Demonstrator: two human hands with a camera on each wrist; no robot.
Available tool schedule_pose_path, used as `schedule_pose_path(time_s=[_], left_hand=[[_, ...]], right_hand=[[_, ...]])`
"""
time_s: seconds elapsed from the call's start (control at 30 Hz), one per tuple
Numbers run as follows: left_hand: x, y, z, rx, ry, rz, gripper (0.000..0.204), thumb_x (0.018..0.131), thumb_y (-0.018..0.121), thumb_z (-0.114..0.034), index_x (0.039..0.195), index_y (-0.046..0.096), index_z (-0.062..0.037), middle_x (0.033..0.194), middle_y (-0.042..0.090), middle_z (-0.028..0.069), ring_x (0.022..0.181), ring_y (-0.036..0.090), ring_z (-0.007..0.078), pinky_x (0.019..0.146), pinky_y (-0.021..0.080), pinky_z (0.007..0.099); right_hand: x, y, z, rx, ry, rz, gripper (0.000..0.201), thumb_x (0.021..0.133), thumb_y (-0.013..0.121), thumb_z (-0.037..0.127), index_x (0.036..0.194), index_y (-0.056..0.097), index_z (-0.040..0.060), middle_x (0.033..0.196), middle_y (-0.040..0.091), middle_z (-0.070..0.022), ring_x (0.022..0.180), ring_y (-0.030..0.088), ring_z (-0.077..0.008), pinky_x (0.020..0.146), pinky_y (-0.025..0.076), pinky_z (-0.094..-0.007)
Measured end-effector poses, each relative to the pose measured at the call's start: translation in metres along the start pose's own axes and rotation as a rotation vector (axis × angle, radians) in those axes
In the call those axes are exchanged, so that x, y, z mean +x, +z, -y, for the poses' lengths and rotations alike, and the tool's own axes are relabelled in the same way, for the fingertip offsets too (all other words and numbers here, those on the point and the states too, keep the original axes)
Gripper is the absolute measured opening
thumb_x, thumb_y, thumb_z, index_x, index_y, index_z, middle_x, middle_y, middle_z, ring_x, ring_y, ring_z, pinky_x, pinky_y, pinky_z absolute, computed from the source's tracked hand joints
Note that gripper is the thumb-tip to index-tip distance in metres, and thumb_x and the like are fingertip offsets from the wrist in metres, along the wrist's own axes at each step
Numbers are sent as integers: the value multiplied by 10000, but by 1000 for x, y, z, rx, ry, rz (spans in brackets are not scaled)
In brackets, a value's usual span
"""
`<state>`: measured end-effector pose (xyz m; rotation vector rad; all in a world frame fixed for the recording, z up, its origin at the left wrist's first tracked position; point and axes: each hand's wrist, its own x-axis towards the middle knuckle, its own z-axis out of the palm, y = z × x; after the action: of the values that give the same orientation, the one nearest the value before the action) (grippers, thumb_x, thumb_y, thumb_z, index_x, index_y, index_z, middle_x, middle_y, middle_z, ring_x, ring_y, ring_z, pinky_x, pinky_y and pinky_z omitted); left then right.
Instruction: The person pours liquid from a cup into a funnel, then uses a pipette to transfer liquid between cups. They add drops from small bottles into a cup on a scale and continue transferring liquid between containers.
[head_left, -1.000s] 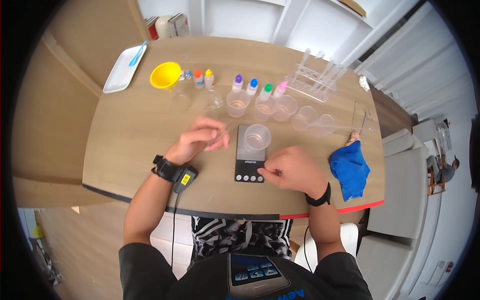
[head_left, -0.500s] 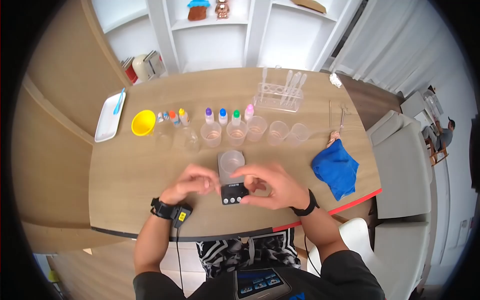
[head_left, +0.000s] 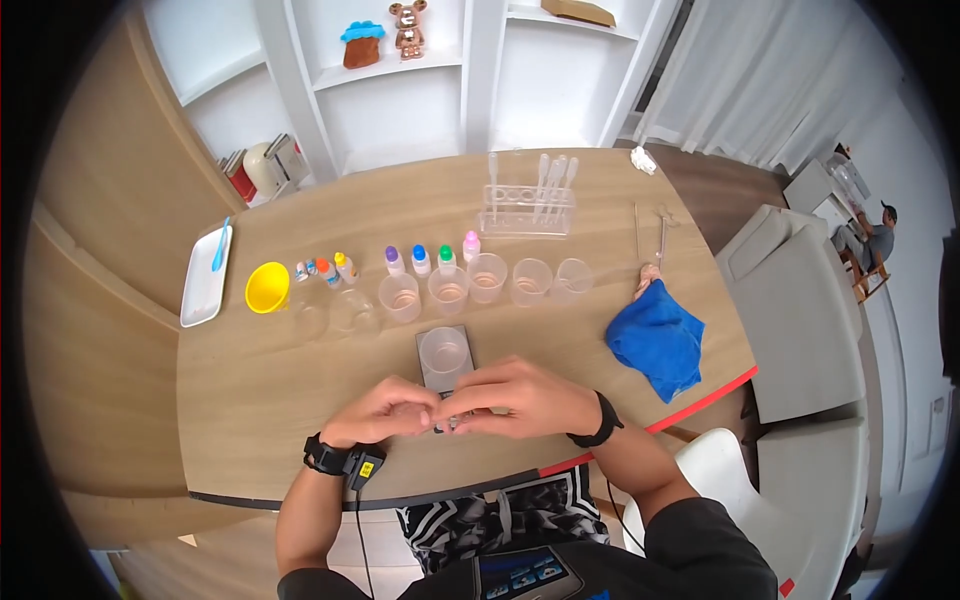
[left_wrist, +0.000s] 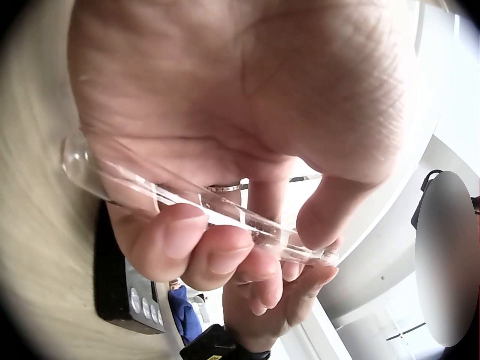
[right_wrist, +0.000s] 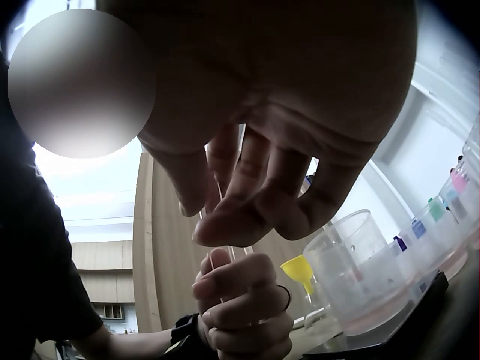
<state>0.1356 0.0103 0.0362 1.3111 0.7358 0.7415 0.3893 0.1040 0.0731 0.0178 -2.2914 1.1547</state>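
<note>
In the left wrist view a clear tube [left_wrist: 217, 208] with a rounded end lies across the left hand [left_wrist: 240, 97], whose curled fingers grip it. The right hand [left_wrist: 274, 304] has its fingertips at the tube's narrower far end and pinches it. Seen from the head, the left hand [head_left: 385, 410] and right hand [head_left: 525, 400] meet just over the near end of a black and grey scale [head_left: 432, 378], partly hiding its buttons. On the scale's plate stands a clear cup [head_left: 445, 350]. The right wrist view shows the right hand [right_wrist: 277, 127] above the left hand [right_wrist: 244, 304].
Behind the scale stand several clear cups [head_left: 448, 290], dropper bottles [head_left: 420, 262] and a test tube rack [head_left: 527, 212]. A yellow funnel [head_left: 267, 288] and white tray [head_left: 206, 277] are at the left, a blue cloth [head_left: 657, 340] at the right. A person sits far right.
The right hand has moved left from beside the scale and met the left hand at the tube. The head view has shifted, showing more of the shelves.
</note>
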Motion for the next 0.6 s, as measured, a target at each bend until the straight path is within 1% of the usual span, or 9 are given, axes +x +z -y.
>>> schedule_pose_path(time_s=[0.07, 0.17, 0.27, 0.37, 0.47, 0.57, 0.6], left_hand=[[1, 1, -3, -14, 5, 4, 205, 969, 642, -134, 1033, 721, 44, 799, 614, 31, 712, 504, 120, 644, 405, 296], [0, -3, -1, 70, 13, 22, 222, 963, 651, -136, 1052, 724, 54, 809, 619, 36, 760, 517, 109, 675, 413, 290], [0, -2, -1, 7, 27, 60, 229, 951, 661, -124, 1079, 724, 56, 877, 670, 45, 798, 533, 98, 705, 428, 286], [1, 1, -1, -96, 24, 57, 237, 941, 667, -106, 1108, 723, 52, 961, 713, 54, 802, 545, 101, 714, 443, 280], [-1, -2, 0, -110, 12, 64, 244, 935, 670, -97, 1124, 720, 50, 1013, 730, 52, 801, 549, 104, 705, 448, 270], [-2, -2, -1, -139, -18, 51, 249, 927, 675, -95, 1124, 719, 51, 997, 723, 50, 796, 555, 105, 684, 449, 264], [-2, -1, -1, -131, -10, 38, 260, 913, 674, -88, 1117, 718, 68, 974, 717, 53, 775, 544, 105, 672, 443, 268]], right_hand=[[0, 0, -1, -10, 6, 15, 309, 898, 792, 90, 1196, 759, 168, 847, 666, -27, 666, 650, -229, 574, 500, -368], [2, 2, 3, 11, -17, -14, 278, 893, 800, 96, 1164, 769, 156, 842, 674, -30, 673, 653, -233, 576, 501, -370], [3, 0, 4, 18, 15, 11, 273, 879, 813, 89, 1145, 777, 143, 824, 680, -30, 682, 660, -237, 581, 504, -373], [5, -1, 6, 35, 8, 4, 282, 870, 819, 76, 1143, 775, 130, 831, 703, -35, 692, 669, -238, 586, 509, -371], [6, -2, 8, 36, 19, 20, 282, 867, 819, 62, 1139, 774, 122, 856, 730, -48, 713, 689, -243, 599, 524, -365], [7, -3, 8, 32, 16, 33, 267, 875, 812, 52, 1133, 772, 108, 887, 748, -68, 727, 705, -245, 607, 536, -357], [7, -3, 8, 36, 24, 35, 264, 876, 810, 48, 1132, 771, 103, 886, 747, -72, 729, 708, -245, 609, 538, -356]])
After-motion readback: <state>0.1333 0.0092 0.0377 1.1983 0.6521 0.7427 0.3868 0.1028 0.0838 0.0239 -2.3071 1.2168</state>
